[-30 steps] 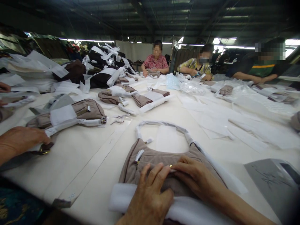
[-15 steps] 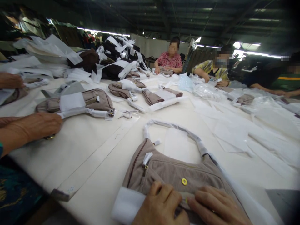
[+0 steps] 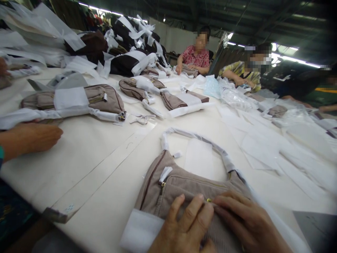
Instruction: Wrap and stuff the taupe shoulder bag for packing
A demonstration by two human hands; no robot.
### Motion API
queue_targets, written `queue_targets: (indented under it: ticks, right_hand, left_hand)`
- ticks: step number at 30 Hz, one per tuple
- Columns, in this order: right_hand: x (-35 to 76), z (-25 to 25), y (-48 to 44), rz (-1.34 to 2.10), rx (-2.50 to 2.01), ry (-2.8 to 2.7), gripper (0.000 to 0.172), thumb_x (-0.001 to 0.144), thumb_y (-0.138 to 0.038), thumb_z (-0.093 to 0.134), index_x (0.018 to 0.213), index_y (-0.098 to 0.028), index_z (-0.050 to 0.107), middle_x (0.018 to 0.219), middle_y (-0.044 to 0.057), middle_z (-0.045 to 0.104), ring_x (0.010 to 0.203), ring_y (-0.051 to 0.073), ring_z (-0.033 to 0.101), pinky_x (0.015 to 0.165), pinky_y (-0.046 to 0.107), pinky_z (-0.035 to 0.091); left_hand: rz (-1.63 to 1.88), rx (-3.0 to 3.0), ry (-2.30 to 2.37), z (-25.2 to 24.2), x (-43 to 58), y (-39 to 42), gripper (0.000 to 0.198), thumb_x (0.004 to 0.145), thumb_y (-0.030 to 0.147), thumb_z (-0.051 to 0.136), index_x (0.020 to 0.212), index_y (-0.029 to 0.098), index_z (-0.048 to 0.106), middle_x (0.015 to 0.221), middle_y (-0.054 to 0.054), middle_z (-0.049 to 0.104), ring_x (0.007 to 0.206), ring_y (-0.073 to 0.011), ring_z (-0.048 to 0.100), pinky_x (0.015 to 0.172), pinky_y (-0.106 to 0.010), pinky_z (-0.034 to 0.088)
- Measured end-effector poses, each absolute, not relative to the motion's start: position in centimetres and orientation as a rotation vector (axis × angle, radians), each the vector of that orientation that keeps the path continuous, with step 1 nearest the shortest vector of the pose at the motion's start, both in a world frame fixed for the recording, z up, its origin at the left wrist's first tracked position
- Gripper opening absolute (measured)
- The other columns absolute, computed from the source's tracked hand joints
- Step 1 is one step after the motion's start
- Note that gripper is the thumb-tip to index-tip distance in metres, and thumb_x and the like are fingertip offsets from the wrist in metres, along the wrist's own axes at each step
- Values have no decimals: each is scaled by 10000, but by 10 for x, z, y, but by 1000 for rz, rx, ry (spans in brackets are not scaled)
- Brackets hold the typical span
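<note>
Both hands (image 3: 210, 225) on taupe handbag (image 3: 181, 184)

Wrapped taupe bags (image 3: 79, 100) lie near plastic sheets (image 3: 234, 98).

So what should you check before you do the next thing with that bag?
1. Both hands on the bag: ok, left hand and right hand press its front.
2. Snap shut: cannot tell, fingers hide it.
3. Handle wrapped: ok.
4. Zipper pull wrapped: ok.
5. Foam under the bag's near edge: ok.
6. Co-worker's hand clear of the bag: ok.
</note>
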State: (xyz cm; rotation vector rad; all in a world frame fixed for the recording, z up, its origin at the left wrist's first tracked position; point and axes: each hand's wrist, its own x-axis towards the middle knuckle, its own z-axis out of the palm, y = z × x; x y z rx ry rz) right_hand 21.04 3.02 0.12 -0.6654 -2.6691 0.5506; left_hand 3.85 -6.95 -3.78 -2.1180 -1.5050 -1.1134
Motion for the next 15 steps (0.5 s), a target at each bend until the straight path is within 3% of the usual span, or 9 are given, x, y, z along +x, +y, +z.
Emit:
queue_targets:
  ticks: [4, 7, 12, 15]
  right_hand:
    - [195, 6, 44, 1023, -991, -2663, 170, 851, -280, 489, 789, -196, 624, 729, 17, 611, 709, 150, 577, 617, 237, 457]
    - [188, 7, 55, 1178, -1171, -2662, 133, 774, -274, 567, 869, -191, 612, 709, -10, 590, 659, 135, 548, 581, 222, 416]
    - [178, 15, 68, 1058, -1255, -2839, 116, 716, -269, 605, 789, -180, 587, 630, -32, 546, 566, 106, 482, 498, 201, 338]
    - [182, 40, 58, 753, -1186, -2924, 151, 760, -299, 582, 838, -174, 613, 748, 24, 604, 641, 139, 536, 565, 233, 373]
  left_hand:
    - [-1115, -2207, -1488, -37, 37, -73, 140, 764, 208, 548, 625, 213, 548, 1069, -5, 613, 1093, -195, 474, 960, -382, 305]
    - [-1075, -2342, -1559, -29, 34, -77, 132, 785, 191, 518, 655, 193, 541, 1081, -44, 586, 1071, -214, 469, 941, -407, 313]
    - [-948, -2615, -1716, -12, 31, -79, 115, 824, 186, 490, 720, 179, 538, 938, -35, 569, 867, -198, 488, 742, -360, 377]
    - [-871, -2684, -1691, -10, 31, -79, 159, 843, 208, 477, 694, 182, 526, 738, -8, 542, 713, -171, 469, 624, -316, 340]
